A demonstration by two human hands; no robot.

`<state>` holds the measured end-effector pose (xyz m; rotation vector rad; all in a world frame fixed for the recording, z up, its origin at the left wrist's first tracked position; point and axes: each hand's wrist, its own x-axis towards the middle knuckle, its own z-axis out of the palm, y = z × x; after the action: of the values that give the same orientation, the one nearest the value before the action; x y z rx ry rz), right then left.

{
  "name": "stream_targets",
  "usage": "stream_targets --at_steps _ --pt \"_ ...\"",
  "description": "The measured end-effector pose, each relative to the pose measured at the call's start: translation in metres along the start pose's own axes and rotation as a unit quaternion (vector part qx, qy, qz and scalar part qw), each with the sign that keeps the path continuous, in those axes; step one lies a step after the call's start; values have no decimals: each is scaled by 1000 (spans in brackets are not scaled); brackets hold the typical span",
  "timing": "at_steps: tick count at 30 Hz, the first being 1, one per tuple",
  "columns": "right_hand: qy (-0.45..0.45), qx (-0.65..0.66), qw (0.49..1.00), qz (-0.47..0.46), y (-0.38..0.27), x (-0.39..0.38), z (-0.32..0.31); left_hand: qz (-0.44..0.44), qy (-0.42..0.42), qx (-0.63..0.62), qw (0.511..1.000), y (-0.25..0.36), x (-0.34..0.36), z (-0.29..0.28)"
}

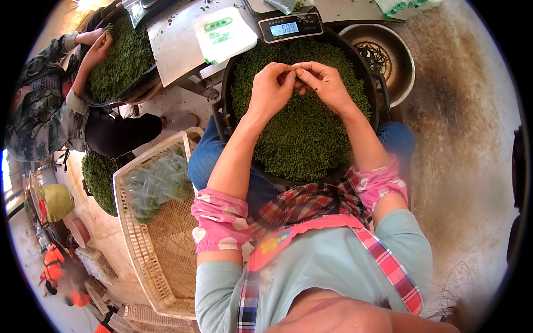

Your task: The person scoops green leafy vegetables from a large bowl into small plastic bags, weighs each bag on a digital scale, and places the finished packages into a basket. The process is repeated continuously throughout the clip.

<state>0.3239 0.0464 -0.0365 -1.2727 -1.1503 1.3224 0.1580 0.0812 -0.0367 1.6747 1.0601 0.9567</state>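
A round black tub (pixel 375 119) full of small green berries (pixel 302 136) rests against my lap. Above the far half of the berries, my left hand (pixel 272 87) and my right hand (pixel 325 83) meet at the fingertips. The thumbs and forefingers of both are pinched together. Whatever lies between them is too small and too hidden by the fingers to name. A small dark speck shows by the right thumb. Just beyond the hands stands a digital scale (pixel 290 28) with a lit display, a clear plastic bag (pixel 284 5) lying on it.
White printed bags (pixel 225 36) lie on the table (pixel 175 41). A metal basin (pixel 408 69) with dark scraps sits beyond the tub. At left, a cream plastic crate (pixel 136 244) holds filled clear bags (pixel 158 186). A co-worker's hands (pixel 97 47) are over another green-filled tub (pixel 122 61).
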Motion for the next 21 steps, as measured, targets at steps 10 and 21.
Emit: stream_targets --at_steps 10,21 --pt "53 -30 998 -3 2 -9 12 111 63 202 971 1 -5 4" --pt "141 -231 960 -74 -15 -25 29 108 148 245 952 2 -3 0"
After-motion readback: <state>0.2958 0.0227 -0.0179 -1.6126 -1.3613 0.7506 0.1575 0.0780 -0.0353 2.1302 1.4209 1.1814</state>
